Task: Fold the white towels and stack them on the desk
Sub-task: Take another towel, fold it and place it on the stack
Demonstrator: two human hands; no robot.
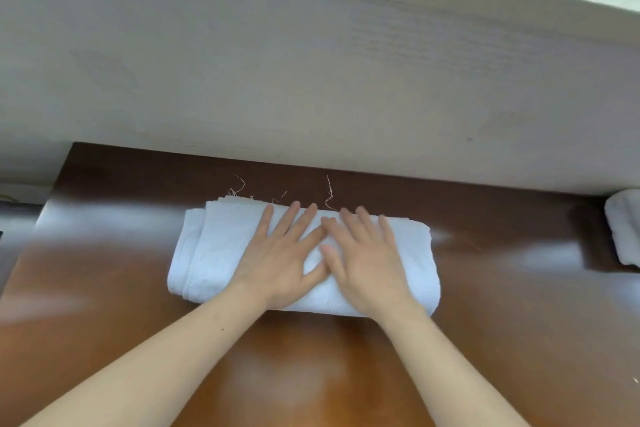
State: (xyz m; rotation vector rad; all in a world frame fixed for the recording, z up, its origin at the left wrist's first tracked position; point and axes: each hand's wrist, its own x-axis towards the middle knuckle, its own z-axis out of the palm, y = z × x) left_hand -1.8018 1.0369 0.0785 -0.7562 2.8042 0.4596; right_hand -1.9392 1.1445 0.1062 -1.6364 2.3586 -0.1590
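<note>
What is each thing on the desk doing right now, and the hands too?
White folded cloth towel: folded, lying flat on the desk, under both hands.
Left hand: open, fingers straight, pressing the towel.
Right hand: open, flat on the towel, beside the left hand.
Loose threads: sticking out from the towel's far edge.
Second white towel: at the desk's right end, partly out of view.
Shiny brown wooden desk: bears both towels.

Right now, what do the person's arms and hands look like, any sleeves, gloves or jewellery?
The left hand and right hand are bare: no gloves, rings or watch showing. The left forearm and right forearm are bare too, with no sleeve in view. Blur hides the nails.
</note>
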